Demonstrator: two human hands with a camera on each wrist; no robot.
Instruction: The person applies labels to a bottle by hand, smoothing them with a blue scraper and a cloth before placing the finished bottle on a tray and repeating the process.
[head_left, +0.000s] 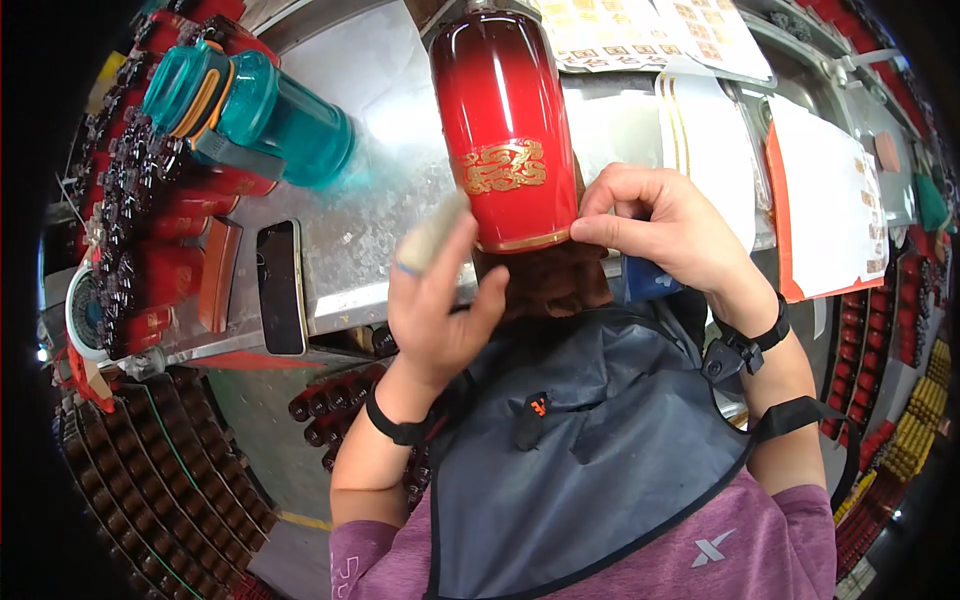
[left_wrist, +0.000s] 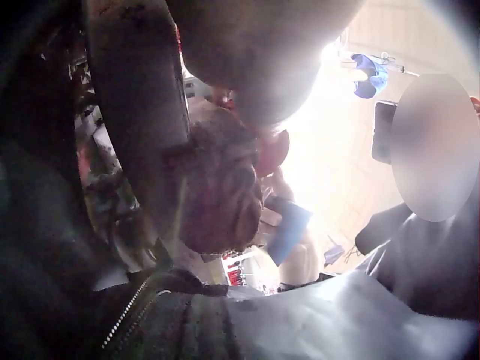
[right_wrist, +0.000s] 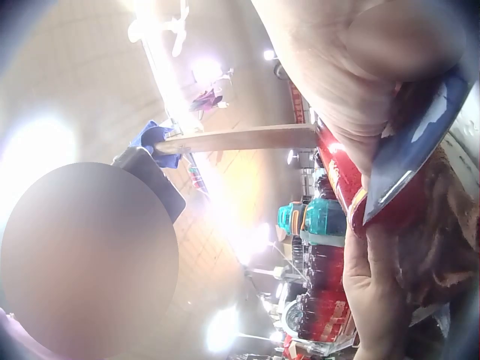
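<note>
A glossy red bottle [head_left: 508, 105], darker toward its far end, lies with its base toward the person; a gold relief emblem [head_left: 505, 167] decorates its side. At the right edge of the base, my right hand [head_left: 685, 230] holds the bottle with thumb and bent index finger. To the left of the base is my left hand [head_left: 440, 315], its fingers raised and fairly straight, with a whitish cover [head_left: 430, 240] over fingers and blurred. Below the base sits a brown crumpled wrapping [head_left: 555, 283]. In the right wrist view the right palm is beside a blue flat piece [right_wrist: 416, 150].
A teal water bottle [head_left: 290, 120] and a phone [head_left: 281, 285] lie on the metal table [head_left: 385, 215] at left. On the right are sheets of gold stickers [head_left: 620, 35] and a white sheet [head_left: 830, 195] with a red edge. Racks of dark bottles [head_left: 150, 480] stand lower left.
</note>
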